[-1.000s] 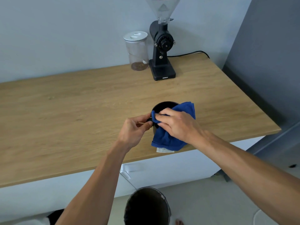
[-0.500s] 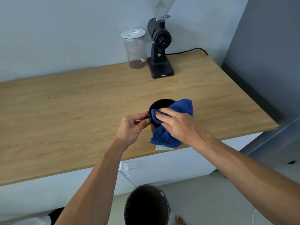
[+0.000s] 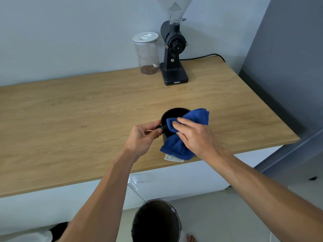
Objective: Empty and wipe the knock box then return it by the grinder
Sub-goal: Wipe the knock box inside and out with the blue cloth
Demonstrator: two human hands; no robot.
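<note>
A round black knock box (image 3: 172, 114) stands on the wooden counter (image 3: 78, 123) near its front edge. My left hand (image 3: 143, 137) pinches the box's left side at the rim. My right hand (image 3: 194, 137) presses a blue cloth (image 3: 176, 147) into the box's opening; the cloth drapes over the right rim and down the front, hiding much of the box. A white label hangs from the cloth's lower edge. The black coffee grinder (image 3: 173, 55) stands at the back of the counter, against the wall.
A clear jar (image 3: 147, 53) with a white lid and a little brown powder sits left of the grinder. The grinder's cable (image 3: 202, 57) runs right along the wall. A dark round bin (image 3: 155, 222) stands on the floor below me. A grey cabinet (image 3: 288, 67) borders the counter's right end.
My right hand has pushed the blue cloth further left and deeper inside the knock box. My left hand keeps its hold on the box's side.
</note>
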